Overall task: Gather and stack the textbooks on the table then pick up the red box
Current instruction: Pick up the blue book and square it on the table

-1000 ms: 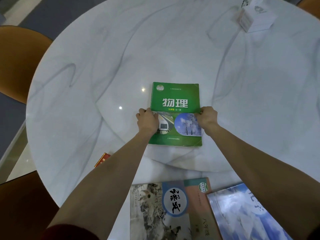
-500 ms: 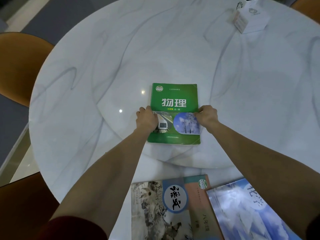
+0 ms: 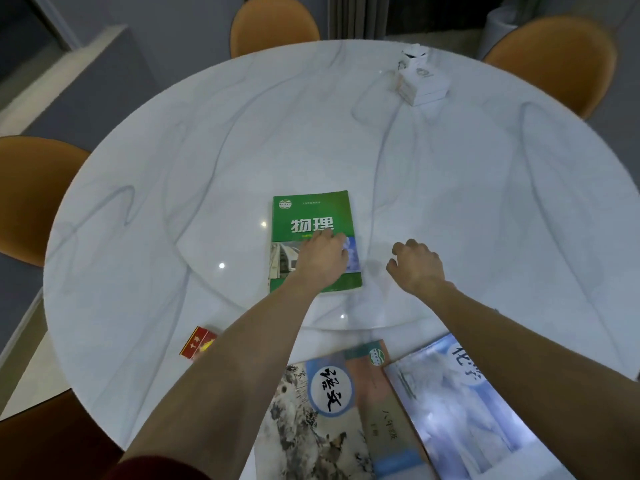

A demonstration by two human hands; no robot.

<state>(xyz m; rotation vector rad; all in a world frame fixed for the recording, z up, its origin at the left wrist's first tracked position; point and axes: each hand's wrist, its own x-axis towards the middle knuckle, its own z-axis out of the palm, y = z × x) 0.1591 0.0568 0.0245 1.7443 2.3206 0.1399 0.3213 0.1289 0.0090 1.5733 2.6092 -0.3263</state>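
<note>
Left hand [image 3: 320, 259] flat on green paperback textbook [image 3: 311, 216]; right hand [image 3: 417, 266] loosely curled, empty. Risk: book skating on glossy marble surface [image 3: 207, 150].

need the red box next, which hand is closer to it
Left. The left hand lies on the green book, up and right of the red box; the right hand hangs farther right, past the book.
</note>
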